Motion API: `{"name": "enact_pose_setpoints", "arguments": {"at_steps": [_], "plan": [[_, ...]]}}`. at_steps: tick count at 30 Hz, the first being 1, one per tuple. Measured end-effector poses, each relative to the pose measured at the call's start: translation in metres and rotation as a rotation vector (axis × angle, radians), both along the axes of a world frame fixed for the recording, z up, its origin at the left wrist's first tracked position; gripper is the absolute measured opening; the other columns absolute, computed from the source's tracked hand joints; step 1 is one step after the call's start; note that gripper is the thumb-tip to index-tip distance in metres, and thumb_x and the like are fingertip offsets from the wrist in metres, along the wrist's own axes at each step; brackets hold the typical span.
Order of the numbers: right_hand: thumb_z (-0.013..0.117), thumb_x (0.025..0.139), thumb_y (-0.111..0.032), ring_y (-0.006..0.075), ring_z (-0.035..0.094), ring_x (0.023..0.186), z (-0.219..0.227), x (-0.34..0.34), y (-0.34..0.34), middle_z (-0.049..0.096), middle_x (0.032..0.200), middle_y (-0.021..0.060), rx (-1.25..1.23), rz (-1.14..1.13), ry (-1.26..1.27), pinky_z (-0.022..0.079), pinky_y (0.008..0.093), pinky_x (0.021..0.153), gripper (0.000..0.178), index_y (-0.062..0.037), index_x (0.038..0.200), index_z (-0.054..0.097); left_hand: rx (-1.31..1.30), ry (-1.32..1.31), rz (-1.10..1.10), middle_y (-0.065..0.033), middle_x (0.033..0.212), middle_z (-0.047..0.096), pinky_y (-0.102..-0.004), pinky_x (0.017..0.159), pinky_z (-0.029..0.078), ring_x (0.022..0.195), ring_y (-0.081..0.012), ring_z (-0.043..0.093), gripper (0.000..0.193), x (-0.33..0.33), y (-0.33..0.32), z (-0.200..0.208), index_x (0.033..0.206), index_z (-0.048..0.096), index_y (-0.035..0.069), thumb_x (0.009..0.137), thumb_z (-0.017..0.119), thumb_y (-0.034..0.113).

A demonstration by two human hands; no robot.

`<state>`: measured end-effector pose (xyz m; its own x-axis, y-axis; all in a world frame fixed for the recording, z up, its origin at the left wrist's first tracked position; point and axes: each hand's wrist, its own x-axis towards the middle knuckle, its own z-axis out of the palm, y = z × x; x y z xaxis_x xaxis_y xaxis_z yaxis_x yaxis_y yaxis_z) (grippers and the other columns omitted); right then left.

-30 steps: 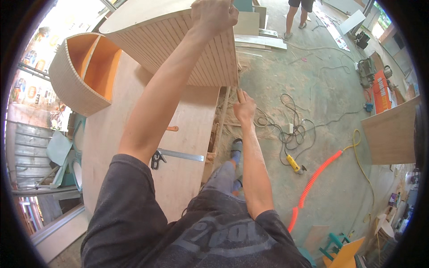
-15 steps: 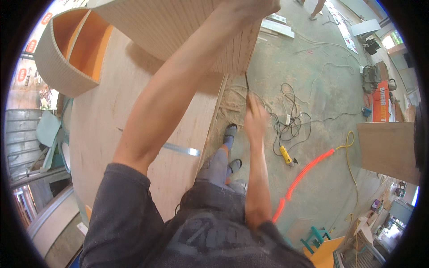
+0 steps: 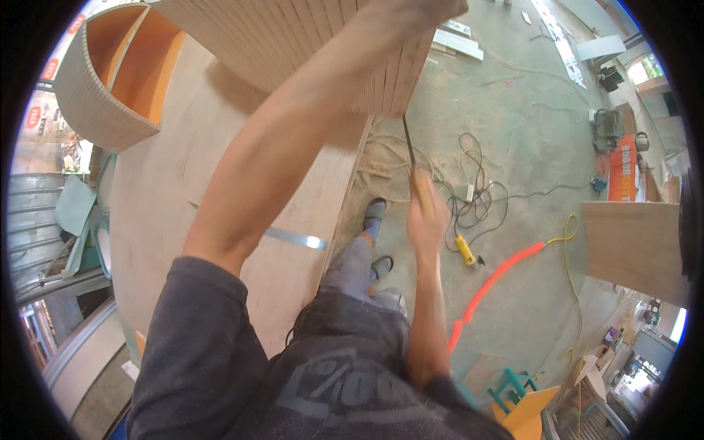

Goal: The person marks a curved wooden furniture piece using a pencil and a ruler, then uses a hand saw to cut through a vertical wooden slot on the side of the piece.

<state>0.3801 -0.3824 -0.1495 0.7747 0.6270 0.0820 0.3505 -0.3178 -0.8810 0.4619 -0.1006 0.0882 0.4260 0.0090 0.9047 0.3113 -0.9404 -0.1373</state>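
Observation:
My right hand (image 3: 427,220) is closed around the wooden handle of a thin, dark-bladed file (image 3: 419,183). The blade's tip meets the lower right corner of a pale grooved wooden piece (image 3: 293,55). That piece leans over a wooden tabletop (image 3: 169,198) and casts a shadow on it. My left arm reaches across its grooved face, and my left hand (image 3: 433,7) is at its far right edge. The fingers of that hand are hidden at the top of the picture.
A curved grooved cabinet (image 3: 110,77) with orange-brown compartments stands at the far left. A metal strip (image 3: 297,238) lies on the tabletop. On the dusty floor are a yellow power tool (image 3: 466,251), tangled dark cords (image 3: 477,194) and a coiled orange hose (image 3: 499,279). A wooden box (image 3: 634,246) stands right.
My right hand has drawn the file back toward me, so more of its blade shows below the grooved piece. My left hand has stayed at the far edge.

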Motion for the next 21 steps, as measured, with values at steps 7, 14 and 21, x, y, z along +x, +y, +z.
{"name": "enact_pose_setpoints", "arguments": {"at_steps": [7, 14, 21], "plan": [[0.059, 0.082, -0.001, 0.0422, 0.07, 0.111, -0.044, 0.046, 0.075, 0.071, 0.118, 0.0304, 0.064, -0.147, 0.091, 0.054, 0.0412, 0.095, 0.057, 0.0031, 0.139, 0.062, -0.027, -0.061, -0.074, -0.0086, 0.088, 0.074, -0.0409, 0.081, 0.057, 0.09, -0.0253, 0.073, 0.017, 0.017, -0.009, 0.0, 0.091, 0.071, 0.01, 0.075, 0.066, 0.008], [0.057, 0.084, 0.001, 0.043, 0.072, 0.106, -0.013, -0.023, -0.017, 0.071, 0.115, 0.0303, 0.129, -0.046, -0.069, 0.056, 0.0474, 0.091, 0.056, -0.0014, 0.14, 0.062, 0.001, 0.019, -0.022, -0.0098, 0.089, 0.074, -0.0421, 0.08, 0.057, 0.088, -0.027, 0.073, 0.019, -0.011, -0.001, 0.001, 0.094, 0.071, 0.009, 0.076, 0.066, 0.008], [0.058, 0.087, -0.004, 0.044, 0.067, 0.113, -0.05, 0.059, 0.074, 0.071, 0.121, 0.0263, 0.003, -0.179, 0.061, 0.054, 0.0446, 0.094, 0.049, -0.0029, 0.135, 0.066, -0.044, 0.039, -0.076, -0.0108, 0.083, 0.071, -0.0433, 0.078, 0.056, 0.083, -0.0299, 0.071, 0.014, 0.025, -0.018, 0.001, 0.089, 0.069, 0.008, 0.076, 0.064, 0.008]]}}
